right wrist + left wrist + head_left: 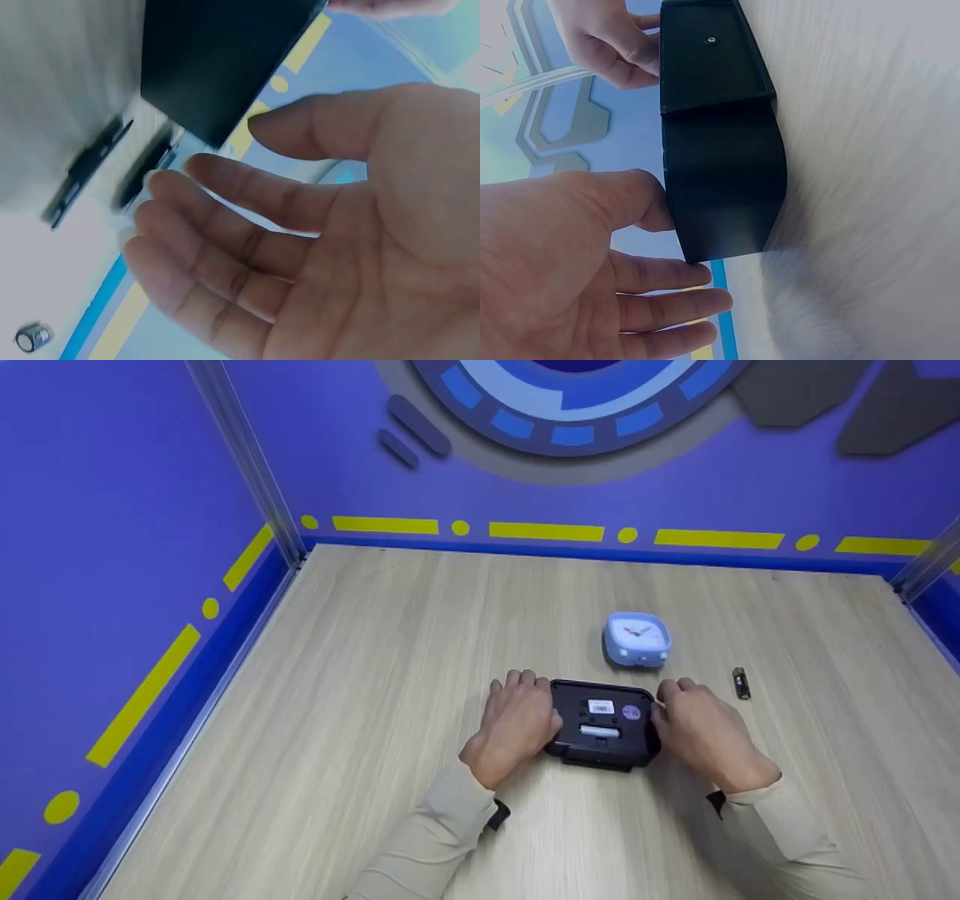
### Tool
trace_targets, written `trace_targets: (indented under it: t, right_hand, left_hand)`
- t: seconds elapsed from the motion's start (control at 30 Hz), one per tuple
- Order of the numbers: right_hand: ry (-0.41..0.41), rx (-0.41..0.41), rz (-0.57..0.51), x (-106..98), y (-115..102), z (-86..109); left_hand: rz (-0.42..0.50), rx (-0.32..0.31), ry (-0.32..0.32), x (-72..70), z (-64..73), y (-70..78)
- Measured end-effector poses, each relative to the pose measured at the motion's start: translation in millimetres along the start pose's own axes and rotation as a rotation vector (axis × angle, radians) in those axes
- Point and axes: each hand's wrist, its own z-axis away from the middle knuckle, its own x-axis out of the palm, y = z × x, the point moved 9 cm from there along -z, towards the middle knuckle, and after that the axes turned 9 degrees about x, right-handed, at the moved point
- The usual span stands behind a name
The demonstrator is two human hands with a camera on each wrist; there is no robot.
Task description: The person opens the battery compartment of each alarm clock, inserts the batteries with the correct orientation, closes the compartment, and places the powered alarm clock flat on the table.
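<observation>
A black case (568, 711), which looks like a clock with its back turned up, lies between both hands. Two stickers and a slot holding a pale, battery-like bar (600, 731) show on its back. My left hand (520, 718) holds its left end, thumb and index finger at the edge, other fingers stretched out in the left wrist view. My right hand (709, 731) is at the right end. In the right wrist view its fingers are loosely bent, with a narrow gap between thumb and case. The case's underside is hidden.
A light blue alarm clock (637, 640) stands just beyond the case. Farther right, a black and gold battery (741, 684) lies on the wooden table (360, 697). A flat black piece (86, 172) shows in the right wrist view. Blue walls (337, 487) border the table.
</observation>
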Motion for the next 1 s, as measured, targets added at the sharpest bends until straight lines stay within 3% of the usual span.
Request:
trace_targets:
  t: [0.37, 0.67, 1.0]
  right_hand:
    - [0.014, -0.113, -0.021, -12, 15, -6.7]
    - [-0.055, -0.162, 0.001, 2, 16, -6.4]
    - [-0.045, -0.193, 0.027, 14, 18, -6.1]
  left_hand:
    - [0.004, 0.004, -0.003, 0.2, 0.5, -0.1]
    - [0.001, 0.003, 0.02, -0.6, 0.6, 0.4]
    - [0.042, -0.019, -0.007, 1.8, 1.0, -1.2]
